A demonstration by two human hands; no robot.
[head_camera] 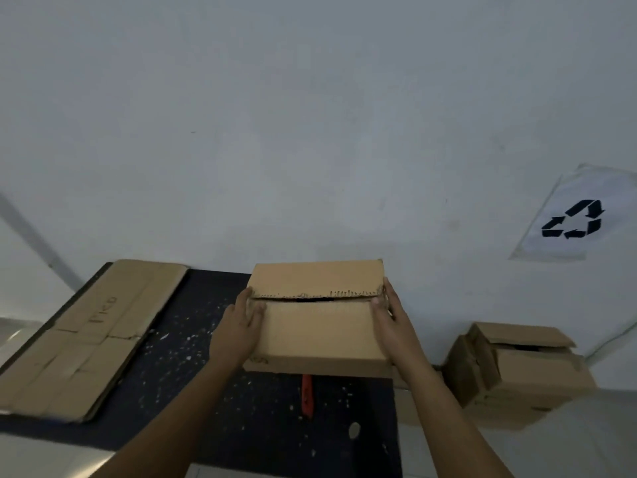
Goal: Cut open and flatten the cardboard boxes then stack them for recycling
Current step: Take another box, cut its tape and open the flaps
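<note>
- Both hands are pressed against the short sides of an unflattened box [319, 326]: left hand [238, 327] with fingers straight along its left side, thumb over the top flap; right hand [393, 320] likewise on the right side. Neither is curled round anything; the box is held between the palms.
- Bench [241, 401], dark and speckled: the box is held over its far right part, apparently lifted; contact with the top cannot be told.
- Flattened stack [89, 339] is laid along the left edge of the bench.
- Another unflattened box [517, 370] is seen off the bench, beyond its right edge.
- Top flaps are parted at a ragged seam; under a palm squeeze they could buckle inward and the box could slip.
- Red cutter [306, 395] is partly hidden beneath the box near the front edge; if the box is set down blind, it could be knocked off or trapped.
</note>
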